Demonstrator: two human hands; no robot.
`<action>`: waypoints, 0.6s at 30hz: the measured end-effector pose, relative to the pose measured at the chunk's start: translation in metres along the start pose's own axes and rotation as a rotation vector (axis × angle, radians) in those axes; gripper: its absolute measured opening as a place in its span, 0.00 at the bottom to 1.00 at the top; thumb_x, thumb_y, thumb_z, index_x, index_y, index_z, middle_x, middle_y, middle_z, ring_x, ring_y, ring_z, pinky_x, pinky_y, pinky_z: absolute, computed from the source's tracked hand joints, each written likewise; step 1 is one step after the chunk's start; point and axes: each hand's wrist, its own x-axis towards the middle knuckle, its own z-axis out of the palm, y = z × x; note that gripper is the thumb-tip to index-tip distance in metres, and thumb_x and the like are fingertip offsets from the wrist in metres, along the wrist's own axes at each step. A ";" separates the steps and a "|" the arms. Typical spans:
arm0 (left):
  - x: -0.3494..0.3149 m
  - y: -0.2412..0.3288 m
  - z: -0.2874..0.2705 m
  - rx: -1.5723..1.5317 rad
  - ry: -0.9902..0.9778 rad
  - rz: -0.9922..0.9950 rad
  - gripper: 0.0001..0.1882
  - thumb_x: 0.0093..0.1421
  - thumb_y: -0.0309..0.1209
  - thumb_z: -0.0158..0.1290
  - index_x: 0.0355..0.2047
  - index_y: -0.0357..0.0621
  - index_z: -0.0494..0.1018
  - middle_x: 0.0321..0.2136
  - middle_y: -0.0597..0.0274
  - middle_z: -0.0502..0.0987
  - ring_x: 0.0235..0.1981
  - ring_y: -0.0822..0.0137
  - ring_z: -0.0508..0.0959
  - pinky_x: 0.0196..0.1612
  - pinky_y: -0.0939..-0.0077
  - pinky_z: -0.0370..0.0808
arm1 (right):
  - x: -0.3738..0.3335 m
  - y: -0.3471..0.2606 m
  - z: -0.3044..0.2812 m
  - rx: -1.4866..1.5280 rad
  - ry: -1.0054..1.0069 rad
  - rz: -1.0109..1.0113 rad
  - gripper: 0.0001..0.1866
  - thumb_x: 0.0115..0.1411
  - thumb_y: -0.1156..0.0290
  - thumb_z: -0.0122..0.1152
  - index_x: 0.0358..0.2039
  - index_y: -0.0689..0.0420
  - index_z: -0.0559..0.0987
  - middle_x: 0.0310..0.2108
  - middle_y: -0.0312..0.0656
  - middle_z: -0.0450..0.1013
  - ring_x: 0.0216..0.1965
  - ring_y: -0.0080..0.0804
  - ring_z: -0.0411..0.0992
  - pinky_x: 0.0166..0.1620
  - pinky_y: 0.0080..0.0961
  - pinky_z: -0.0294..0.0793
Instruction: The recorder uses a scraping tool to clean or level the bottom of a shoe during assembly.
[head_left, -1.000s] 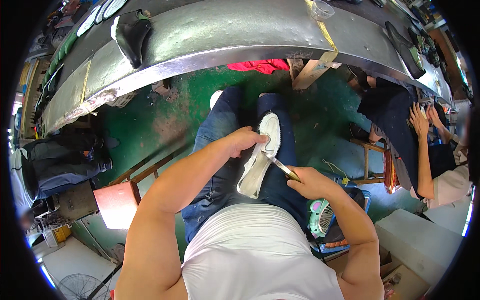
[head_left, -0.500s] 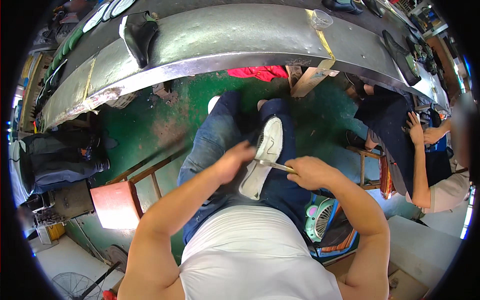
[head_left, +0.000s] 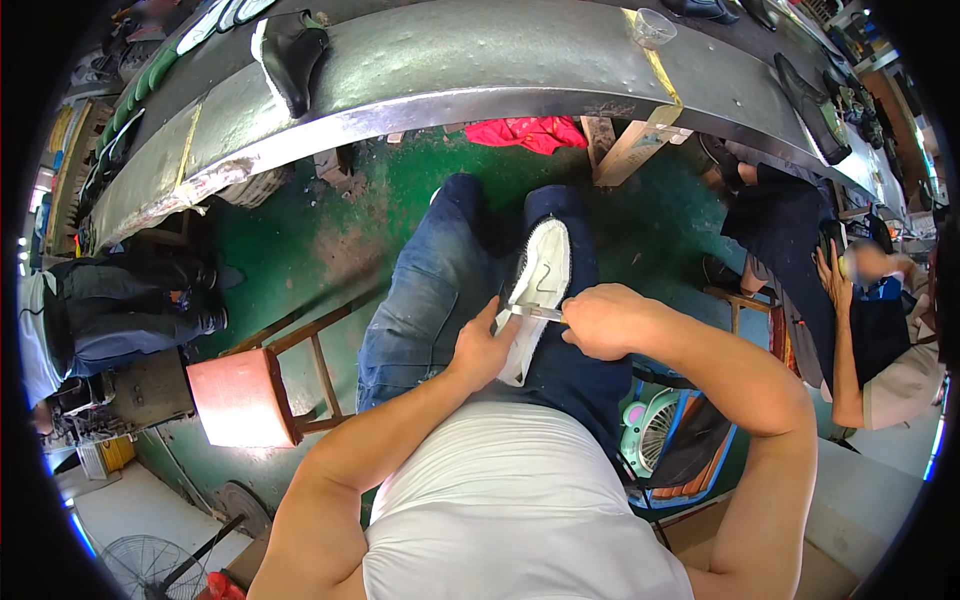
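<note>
A shoe [head_left: 548, 262] lies across my right thigh with its pale underside up. Dark upper material with a jagged white edge shows along its left side, and a thin curved mark runs on the underside. My right hand [head_left: 605, 322] is closed round a hand tool [head_left: 540, 312] with a narrow silver metal front, held crosswise over the shoe's middle. Its exact kind is unclear, and most of its handle is hidden in my fist. My left hand [head_left: 482, 350] grips the shoe's left edge beside the tool's tip, thumb raised; its fingers are partly hidden.
A long metal-topped bench [head_left: 480, 75] spans the front, with a black shoe [head_left: 290, 60] and a clear plastic cup [head_left: 654, 29] on it. A pink-topped stool [head_left: 240, 398] stands left, a green fan [head_left: 650, 432] right. Another person [head_left: 850, 330] sits at the right.
My left hand has moved down and is no longer blurred. My right hand and the tool have shifted slightly up and left over the shoe. The whole view has shifted slightly.
</note>
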 end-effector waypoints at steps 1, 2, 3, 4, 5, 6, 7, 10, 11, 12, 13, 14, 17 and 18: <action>0.001 -0.004 -0.001 -0.006 0.009 -0.004 0.37 0.61 0.41 0.57 0.65 0.33 0.61 0.56 0.36 0.74 0.57 0.49 0.75 0.59 0.66 0.69 | 0.004 0.002 0.005 0.014 0.080 -0.031 0.15 0.61 0.63 0.61 0.33 0.65 0.81 0.34 0.55 0.79 0.39 0.53 0.78 0.42 0.46 0.77; 0.006 -0.011 0.001 -0.050 0.048 0.011 0.36 0.61 0.41 0.58 0.65 0.33 0.63 0.55 0.36 0.74 0.56 0.49 0.76 0.59 0.66 0.70 | 0.008 0.006 0.014 0.007 0.077 -0.035 0.15 0.61 0.63 0.61 0.33 0.65 0.81 0.34 0.55 0.79 0.39 0.53 0.78 0.42 0.46 0.77; 0.011 -0.019 0.003 -0.094 0.086 0.027 0.36 0.60 0.41 0.58 0.64 0.33 0.64 0.54 0.36 0.75 0.55 0.49 0.77 0.58 0.66 0.71 | 0.013 0.009 0.028 0.050 0.162 -0.031 0.15 0.61 0.62 0.60 0.34 0.64 0.80 0.33 0.55 0.79 0.38 0.54 0.78 0.41 0.46 0.77; 0.018 -0.030 0.006 -0.066 0.135 0.063 0.31 0.62 0.37 0.57 0.62 0.32 0.66 0.51 0.40 0.78 0.50 0.59 0.79 0.53 0.70 0.73 | 0.017 0.011 0.042 0.096 0.247 -0.031 0.15 0.61 0.62 0.60 0.35 0.64 0.78 0.32 0.56 0.79 0.38 0.54 0.78 0.41 0.47 0.77; 0.017 -0.027 0.005 -0.069 0.139 0.063 0.31 0.62 0.37 0.57 0.62 0.32 0.66 0.51 0.40 0.78 0.50 0.59 0.79 0.53 0.70 0.73 | 0.019 0.012 0.052 0.092 0.247 -0.034 0.15 0.61 0.62 0.60 0.35 0.64 0.78 0.32 0.56 0.79 0.38 0.54 0.78 0.41 0.47 0.77; 0.017 -0.025 0.004 0.001 0.158 0.084 0.31 0.62 0.36 0.57 0.62 0.32 0.66 0.51 0.38 0.78 0.51 0.55 0.79 0.53 0.69 0.73 | 0.020 0.011 0.062 0.158 0.332 -0.030 0.14 0.61 0.62 0.60 0.35 0.63 0.77 0.30 0.56 0.78 0.37 0.54 0.78 0.41 0.47 0.76; 0.016 -0.021 0.003 0.074 0.174 0.108 0.31 0.62 0.36 0.56 0.62 0.31 0.66 0.51 0.36 0.77 0.52 0.51 0.79 0.54 0.67 0.73 | 0.020 0.009 0.073 0.226 0.420 -0.023 0.14 0.62 0.63 0.60 0.35 0.63 0.75 0.29 0.57 0.78 0.36 0.54 0.78 0.41 0.47 0.76; 0.011 -0.015 0.002 0.220 0.135 0.165 0.34 0.64 0.39 0.53 0.66 0.31 0.60 0.57 0.37 0.72 0.56 0.42 0.74 0.58 0.59 0.71 | 0.020 0.002 0.094 0.283 0.517 -0.003 0.14 0.62 0.63 0.60 0.35 0.63 0.73 0.31 0.56 0.77 0.36 0.55 0.78 0.41 0.47 0.76; 0.009 -0.013 0.003 0.223 0.139 0.169 0.34 0.64 0.39 0.53 0.66 0.31 0.60 0.57 0.37 0.72 0.56 0.42 0.74 0.58 0.59 0.71 | 0.019 0.002 0.094 0.287 0.544 0.004 0.14 0.62 0.63 0.60 0.36 0.63 0.73 0.32 0.56 0.77 0.36 0.55 0.77 0.41 0.47 0.76; 0.006 -0.013 0.005 0.334 0.140 0.232 0.34 0.65 0.37 0.51 0.66 0.29 0.58 0.57 0.34 0.71 0.55 0.40 0.74 0.57 0.58 0.72 | 0.014 0.004 0.094 0.241 0.503 -0.008 0.14 0.62 0.64 0.60 0.37 0.63 0.73 0.34 0.55 0.76 0.36 0.55 0.77 0.41 0.46 0.76; 0.001 -0.013 0.005 0.446 0.138 0.289 0.33 0.65 0.35 0.49 0.66 0.27 0.56 0.57 0.31 0.70 0.55 0.38 0.74 0.57 0.58 0.72 | 0.011 0.000 0.091 0.244 0.504 -0.010 0.14 0.62 0.64 0.60 0.37 0.63 0.73 0.34 0.55 0.76 0.36 0.55 0.77 0.41 0.46 0.76; 0.000 -0.010 0.004 0.498 0.092 0.274 0.34 0.66 0.36 0.47 0.67 0.26 0.53 0.60 0.32 0.67 0.54 0.38 0.74 0.56 0.55 0.73 | 0.009 -0.006 0.088 0.229 0.479 0.016 0.14 0.62 0.64 0.59 0.37 0.63 0.73 0.34 0.56 0.76 0.36 0.55 0.77 0.41 0.46 0.76; -0.002 -0.010 0.005 0.530 0.110 0.285 0.35 0.67 0.36 0.47 0.67 0.26 0.51 0.61 0.32 0.65 0.51 0.37 0.76 0.54 0.54 0.74 | 0.010 -0.010 0.103 0.250 0.523 0.039 0.13 0.63 0.64 0.59 0.37 0.63 0.73 0.35 0.56 0.76 0.36 0.55 0.77 0.41 0.46 0.76; -0.001 -0.009 0.005 0.527 0.111 0.284 0.35 0.67 0.36 0.47 0.67 0.26 0.51 0.61 0.32 0.65 0.51 0.37 0.76 0.54 0.54 0.74 | 0.010 -0.010 0.109 0.287 0.593 0.037 0.13 0.63 0.65 0.59 0.37 0.64 0.73 0.35 0.57 0.76 0.37 0.55 0.77 0.42 0.46 0.76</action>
